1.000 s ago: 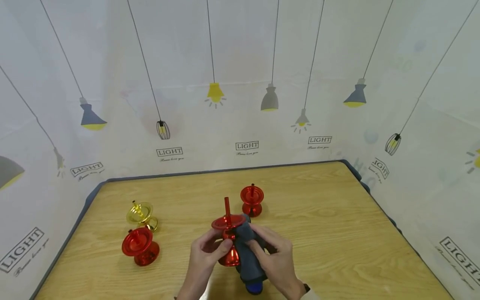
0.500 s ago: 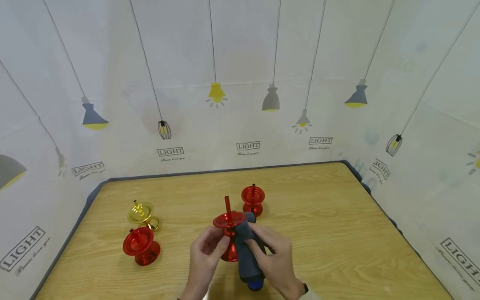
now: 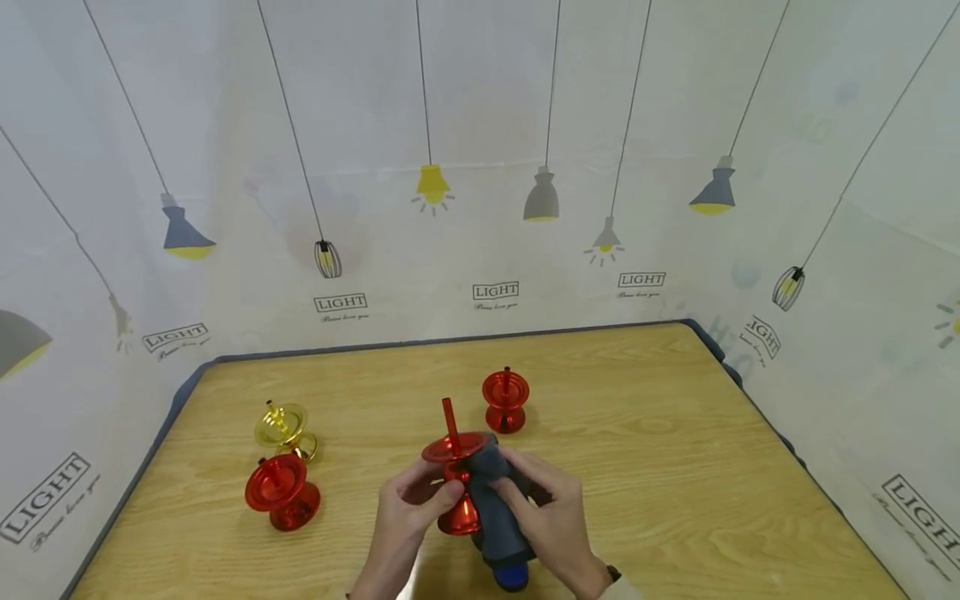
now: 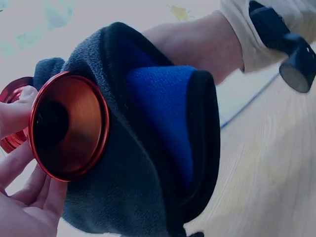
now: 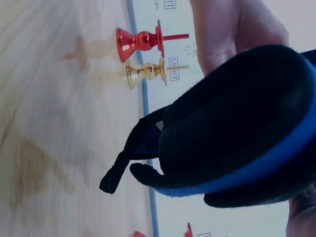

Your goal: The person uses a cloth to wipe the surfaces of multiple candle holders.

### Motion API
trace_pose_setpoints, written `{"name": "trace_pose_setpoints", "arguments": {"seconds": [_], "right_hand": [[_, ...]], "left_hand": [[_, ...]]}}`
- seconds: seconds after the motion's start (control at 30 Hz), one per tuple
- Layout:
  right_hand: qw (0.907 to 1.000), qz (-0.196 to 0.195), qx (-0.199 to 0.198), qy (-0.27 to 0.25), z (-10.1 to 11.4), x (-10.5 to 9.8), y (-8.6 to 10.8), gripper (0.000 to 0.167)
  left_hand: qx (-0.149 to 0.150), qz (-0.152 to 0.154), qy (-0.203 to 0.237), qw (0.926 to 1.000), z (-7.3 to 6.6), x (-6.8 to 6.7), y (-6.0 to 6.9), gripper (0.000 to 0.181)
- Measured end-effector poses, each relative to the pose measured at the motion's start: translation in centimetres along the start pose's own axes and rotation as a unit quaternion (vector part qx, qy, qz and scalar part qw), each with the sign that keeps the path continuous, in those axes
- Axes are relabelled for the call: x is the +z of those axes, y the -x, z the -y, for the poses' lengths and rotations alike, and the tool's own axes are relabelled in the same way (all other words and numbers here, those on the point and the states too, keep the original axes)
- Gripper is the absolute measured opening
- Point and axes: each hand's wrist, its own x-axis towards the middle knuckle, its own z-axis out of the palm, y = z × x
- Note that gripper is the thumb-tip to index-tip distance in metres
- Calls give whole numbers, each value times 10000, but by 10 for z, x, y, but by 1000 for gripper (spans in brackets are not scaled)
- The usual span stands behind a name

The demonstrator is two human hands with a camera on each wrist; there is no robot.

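Observation:
My left hand point(image 3: 405, 517) pinches a red metallic candle holder point(image 3: 459, 517) by its stem, the dish on top and the thin spike pointing up, leaning slightly left. A folded dark grey-blue cloth point(image 3: 501, 521) is gripped in my right hand point(image 3: 551, 517) and lies against the right side of the holder. In the left wrist view the round hollow base point(image 4: 81, 128) of the holder faces the camera, touching the cloth point(image 4: 118, 192), whose blue inner side shows. The cloth point(image 5: 232, 128) hides most of the right hand in the right wrist view.
A gold candle holder point(image 3: 281, 426) and a red one point(image 3: 277, 483) stand close together at the left of the wooden table point(image 3: 645, 467). Another red holder point(image 3: 505, 392) stands behind my hands. A white lamp-printed sheet point(image 3: 480, 242) surrounds the table.
Between the earlier frames and now the held holder rose slightly, then dropped back and tilted a little to the left. The cloth shifted slightly against it. Both hands kept their hold.

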Motion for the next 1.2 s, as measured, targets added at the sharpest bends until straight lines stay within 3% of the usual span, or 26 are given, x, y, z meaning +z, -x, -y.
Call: {"name": "trace_pose_setpoints", "arguments": {"seconds": [0.17, 0.3, 0.47, 0.6, 0.73, 1.03, 1.2], "right_hand": [[9988, -79, 466, -160, 2, -1, -1, 34], [9985, -158, 509, -95, 3, 1, -2, 34], [9983, -236, 47, 539, 0, 3, -2, 36], [9898, -279, -748, 1178, -1, 6, -1, 39], [9850, -243, -1144, 1267, -1, 9, 0, 42], [9990, -104, -265, 334, -3, 4, 3, 37], [9995, -180, 247, 119, -1, 3, 2, 36]], "left_hand": [[-9, 25, 85, 10000, -1, 1, 2, 31], [-31, -211, -61, 9998, -1, 3, 2, 35], [107, -525, -408, 9977, 2, 7, 1, 28], [93, -567, -527, 9970, 3, 10, -1, 32], [-74, -568, -448, 9974, 4, 8, -4, 39], [-128, -207, -135, 9996, 5, 0, -2, 31], [-111, -272, -186, 9994, 3, 1, 0, 34]]}}
